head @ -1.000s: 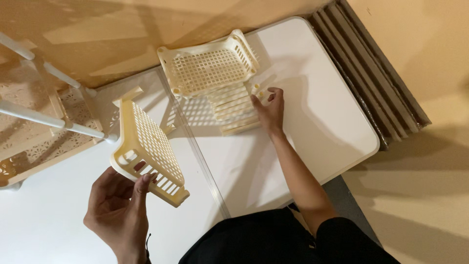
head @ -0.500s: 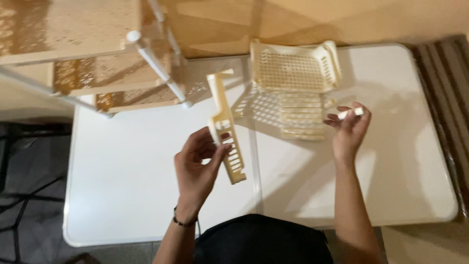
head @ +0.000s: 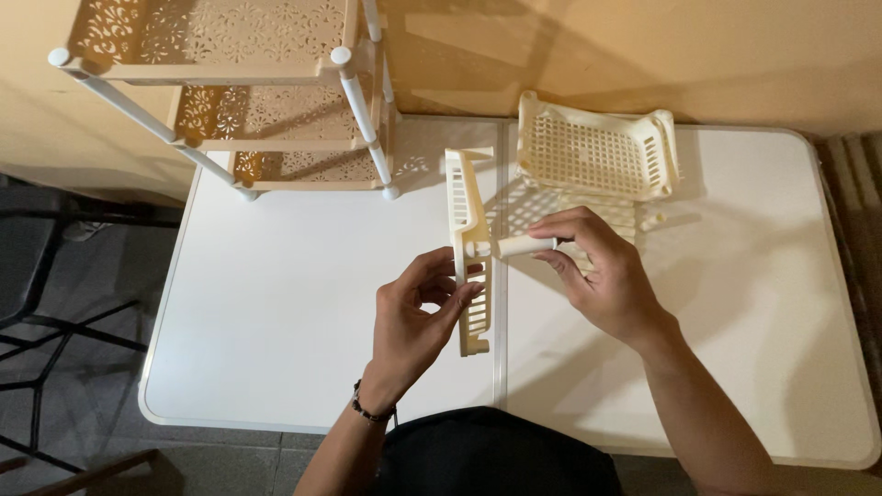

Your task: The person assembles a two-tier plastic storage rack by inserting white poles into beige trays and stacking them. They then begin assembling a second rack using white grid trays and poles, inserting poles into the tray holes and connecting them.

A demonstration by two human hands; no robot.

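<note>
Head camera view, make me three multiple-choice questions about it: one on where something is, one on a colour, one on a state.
1. Where does the assembled shelf rack stand?
A. far left corner of the table
B. near right corner
C. on the floor

2. What colour is the panel held by the left hand?
A. blue
B. cream
C. black

3. What is the right hand doing?
A. resting flat
B. pinching a short peg against the panel
C. hanging empty

Answers: 1 A, the rack's feet rest on the far left tabletop. 2 B, the plastic is pale cream. 3 B, the fingers grip the peg at the panel.
</note>
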